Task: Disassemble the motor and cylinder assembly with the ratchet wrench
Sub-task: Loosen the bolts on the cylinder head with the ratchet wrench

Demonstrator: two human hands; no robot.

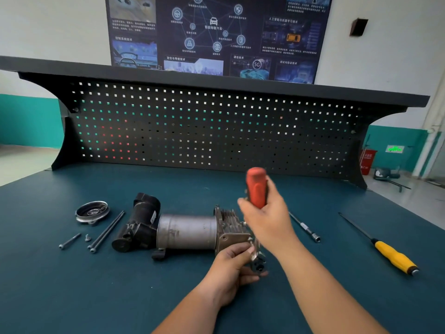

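Red-handled wrench (256,189) is gripped by the right hand (267,222) beside the motor assembly (187,231); its head, pinched by the left hand (231,268), should be kept square.

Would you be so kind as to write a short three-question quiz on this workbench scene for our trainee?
1. True or false: the yellow-handled screwdriver lies to the right of the motor and cylinder assembly.
2. How many long bolts lie between the round cover and the assembly?
3. What does the right hand grip? A. the screwdriver B. the ratchet wrench C. a long bolt

Key: 1 true; 2 two; 3 B.
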